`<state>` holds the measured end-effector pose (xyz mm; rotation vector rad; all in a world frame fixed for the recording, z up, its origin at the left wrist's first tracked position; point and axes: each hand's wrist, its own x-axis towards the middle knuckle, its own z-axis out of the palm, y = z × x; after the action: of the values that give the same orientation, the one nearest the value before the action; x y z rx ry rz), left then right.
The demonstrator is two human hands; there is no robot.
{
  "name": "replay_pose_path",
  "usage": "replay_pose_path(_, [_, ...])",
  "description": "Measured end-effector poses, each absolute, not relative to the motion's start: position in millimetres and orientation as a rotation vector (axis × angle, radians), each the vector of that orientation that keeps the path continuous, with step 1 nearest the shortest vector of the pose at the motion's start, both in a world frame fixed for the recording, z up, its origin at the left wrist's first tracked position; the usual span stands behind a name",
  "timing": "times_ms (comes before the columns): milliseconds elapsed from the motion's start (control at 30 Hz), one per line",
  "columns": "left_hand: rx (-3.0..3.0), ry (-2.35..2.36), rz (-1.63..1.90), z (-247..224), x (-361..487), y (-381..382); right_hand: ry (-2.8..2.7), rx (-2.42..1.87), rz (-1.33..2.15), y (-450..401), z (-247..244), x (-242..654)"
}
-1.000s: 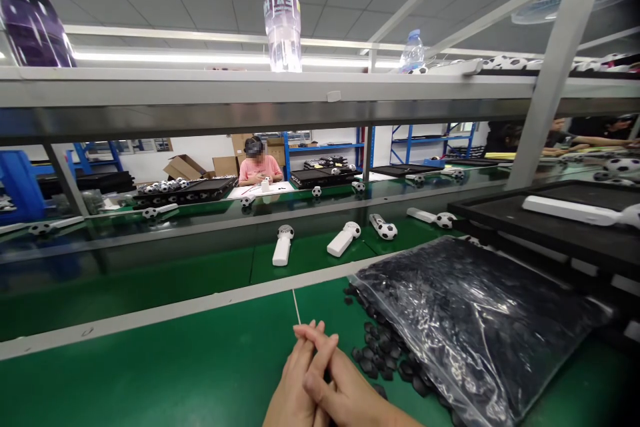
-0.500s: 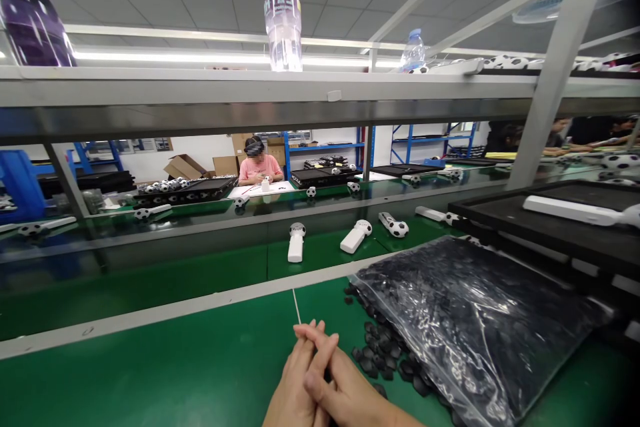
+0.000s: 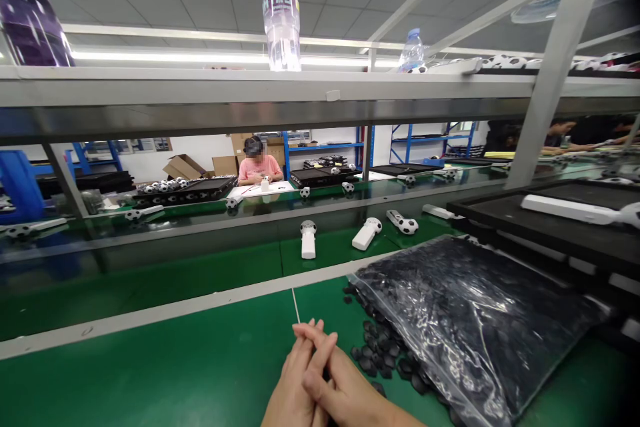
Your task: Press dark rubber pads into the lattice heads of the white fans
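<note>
Head view: clasping left hand (image 3: 289,387) and right hand (image 3: 350,390) together, holding fingers (image 3: 323,355) closed near bag (image 3: 475,323) containing black pieces (image 3: 417,280); facing tray (image 3: 495,205) carrying white handle (image 3: 570,209).

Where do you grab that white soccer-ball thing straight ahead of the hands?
Probably by the white handle, coming from the near side: it looks long and straight-sided and points this way, while the round ball end lies farther off.
</note>
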<state>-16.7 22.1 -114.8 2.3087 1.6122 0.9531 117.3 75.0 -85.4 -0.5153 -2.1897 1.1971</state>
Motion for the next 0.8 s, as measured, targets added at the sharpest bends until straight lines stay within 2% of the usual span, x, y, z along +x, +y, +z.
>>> replay_pose_path(800, [2.332, 1.612, 0.888, -109.5, -17.3, 20.4, -2.175, -0.527, 1.241, 73.8, -82.8, 117.6])
